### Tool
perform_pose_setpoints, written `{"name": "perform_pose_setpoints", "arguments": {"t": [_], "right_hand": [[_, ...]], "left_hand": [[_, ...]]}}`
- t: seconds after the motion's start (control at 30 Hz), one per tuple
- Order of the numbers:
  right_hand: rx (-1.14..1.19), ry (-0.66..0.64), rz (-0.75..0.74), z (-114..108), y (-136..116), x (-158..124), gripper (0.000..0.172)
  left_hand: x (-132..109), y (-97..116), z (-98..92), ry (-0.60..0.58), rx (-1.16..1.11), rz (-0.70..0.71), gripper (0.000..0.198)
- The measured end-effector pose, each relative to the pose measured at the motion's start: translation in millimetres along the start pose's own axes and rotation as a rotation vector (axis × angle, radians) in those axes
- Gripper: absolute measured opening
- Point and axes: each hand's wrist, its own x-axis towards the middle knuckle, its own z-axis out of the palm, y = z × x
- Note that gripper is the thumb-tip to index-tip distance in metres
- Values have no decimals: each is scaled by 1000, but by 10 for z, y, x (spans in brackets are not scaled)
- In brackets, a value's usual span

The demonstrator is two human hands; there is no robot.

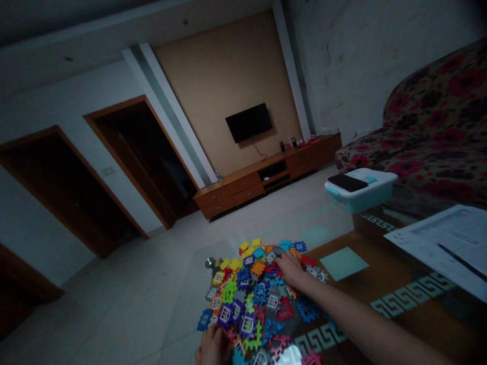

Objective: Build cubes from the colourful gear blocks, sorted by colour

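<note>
A pile of colourful interlocking plastic blocks (251, 294) lies on the corner of a glass-topped table (380, 289). My right hand (292, 268) reaches across the table and rests on the far side of the pile, fingers curled over some blocks. My left hand (213, 347) sits at the pile's near left edge at the bottom of the view, fingers bent against the blocks. Whether either hand grips a block is hidden.
A white and teal plastic box (359, 192) with a dark phone on its lid stands at the table's far end. Papers with a pen (449, 243) lie at the right. A flowered sofa (426, 137), a TV cabinet (266, 177) and tiled floor lie beyond.
</note>
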Motion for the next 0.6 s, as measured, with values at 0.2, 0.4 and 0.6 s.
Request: {"name": "perform_pose_setpoints", "arguments": {"t": [0.2,0.4,0.6], "right_hand": [[-92,-42,-52,-316,-94,-251,32],[75,-191,-362,-491,56,-1100,43],[233,-261,-456,-217,185,-1663,45]], "left_hand": [[-45,1,-22,43,-165,69,32],[-109,32,-126,200,-280,5,49],[-191,2,-316,220,-431,-29,9]]}}
